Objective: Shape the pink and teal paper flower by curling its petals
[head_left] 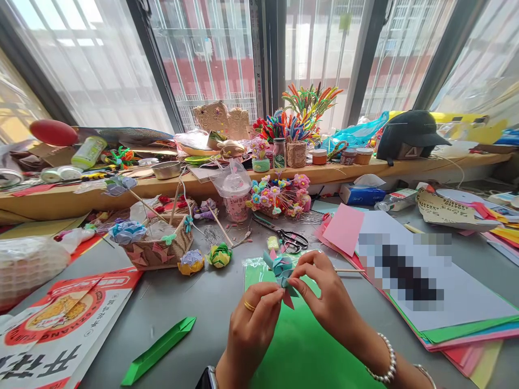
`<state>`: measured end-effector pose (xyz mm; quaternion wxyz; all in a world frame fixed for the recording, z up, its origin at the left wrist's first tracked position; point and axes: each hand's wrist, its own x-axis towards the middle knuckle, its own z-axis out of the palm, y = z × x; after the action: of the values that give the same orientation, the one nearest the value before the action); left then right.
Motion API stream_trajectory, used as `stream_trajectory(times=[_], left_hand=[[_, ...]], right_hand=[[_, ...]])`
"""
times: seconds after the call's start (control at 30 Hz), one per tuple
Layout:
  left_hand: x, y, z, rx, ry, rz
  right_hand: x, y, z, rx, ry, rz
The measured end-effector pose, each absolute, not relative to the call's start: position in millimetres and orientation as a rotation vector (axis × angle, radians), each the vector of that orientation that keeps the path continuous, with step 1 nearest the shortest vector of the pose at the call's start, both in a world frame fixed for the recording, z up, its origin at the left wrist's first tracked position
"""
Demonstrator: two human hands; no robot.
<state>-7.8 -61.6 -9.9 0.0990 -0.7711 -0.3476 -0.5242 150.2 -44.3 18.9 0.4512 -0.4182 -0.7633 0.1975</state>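
Over a green sheet (312,351), both hands hold a folded paper flower (279,267) in light blue and pink. My left hand (253,321), with a gold ring, pinches the flower's lower edge between thumb and fingers. From the other side, my right hand (324,289) grips a blue petal with thumb and fingertips; parts of the flower are hidden behind the fingers. A thin wooden stick (351,270) shows beyond the right hand. To the left lies a folded green paper strip (160,350).
Black scissors (290,237) lie behind the flower. Finished paper flowers (219,255) sit beside a burlap-covered box (156,248). Stacked coloured paper (466,324) is at right, a printed paper bag (60,324) at left. A cluttered wooden ledge (227,186) runs along the windows.
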Motion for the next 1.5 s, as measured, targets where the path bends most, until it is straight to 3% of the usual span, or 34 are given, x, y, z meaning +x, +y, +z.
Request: stream_trajectory(times=[0.97, 1.5], left_hand=[[-3.3, -61.5, -16.3, -2.232, -1.138, -1.408], [0.9, -63.2, -11.9, -2.219, -1.037, -1.393]], right_hand=[[150.9, -41.5, 15.3, -1.024, -1.903, 0.425], [156.7, -35.1, 20.4, -1.117, -1.731, 0.779]])
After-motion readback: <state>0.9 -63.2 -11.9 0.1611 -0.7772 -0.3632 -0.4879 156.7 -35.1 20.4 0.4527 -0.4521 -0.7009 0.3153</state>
